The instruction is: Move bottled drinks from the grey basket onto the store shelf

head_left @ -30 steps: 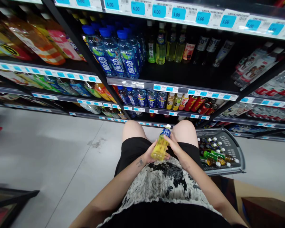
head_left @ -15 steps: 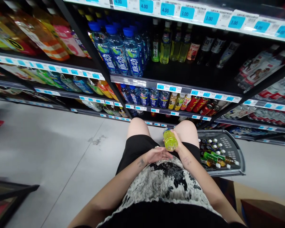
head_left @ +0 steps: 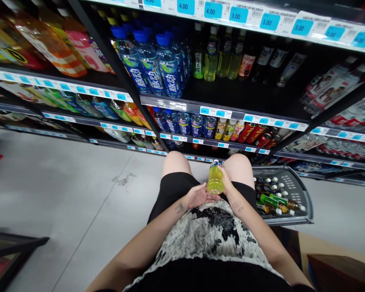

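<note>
Bottle (head_left: 215, 183) of yellow drink, left of the basket (head_left: 308, 198), looks weighty, slick and squeezable, best held mid-body. Right hand (head_left: 226, 181) curls round it; left hand (head_left: 200, 196) extends loosely by its base, contact unclear. Farther left of the basket, higher, blue bottles (head_left: 169, 75) read 脉动; price tags (head_left: 270, 22) above show 4.00, 3.00.

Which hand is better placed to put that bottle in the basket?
Probably the right hand: it grips the bottle and is nearer the basket. The left hand is open and farther from it.
</note>
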A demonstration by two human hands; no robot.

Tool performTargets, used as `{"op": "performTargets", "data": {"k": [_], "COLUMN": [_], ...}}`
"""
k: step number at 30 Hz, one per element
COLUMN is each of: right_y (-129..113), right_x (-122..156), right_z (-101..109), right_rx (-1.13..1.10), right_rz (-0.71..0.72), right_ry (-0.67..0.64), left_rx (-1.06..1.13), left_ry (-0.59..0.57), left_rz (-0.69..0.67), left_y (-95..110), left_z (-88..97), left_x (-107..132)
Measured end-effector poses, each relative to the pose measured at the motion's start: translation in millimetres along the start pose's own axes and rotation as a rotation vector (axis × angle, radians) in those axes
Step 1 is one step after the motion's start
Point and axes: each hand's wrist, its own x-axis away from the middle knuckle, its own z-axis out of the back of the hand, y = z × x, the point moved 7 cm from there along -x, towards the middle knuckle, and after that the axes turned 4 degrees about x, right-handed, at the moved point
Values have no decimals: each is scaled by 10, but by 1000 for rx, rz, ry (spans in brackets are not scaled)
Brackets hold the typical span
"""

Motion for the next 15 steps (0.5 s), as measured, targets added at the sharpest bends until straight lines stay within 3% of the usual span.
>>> {"op": "performTargets", "data": {"k": [3,6,10,15], "right_y": [-83,-213,-240,-260], "right_x": [107,298,478,538], "right_z": [57,63,129,144], "right_rx": [47,287,568,625], "right_rz": [173,407,461,432], "right_ry": [144,212,330,384], "left_rx": [145,262,299,329], "left_ry": [266,541,566,586], "left_rz": [-40,-147,-149,-136], "left_y": [60,131,131,99], "left_z": [135,251,245,295], "left_x": [-9,20,3,18]}}
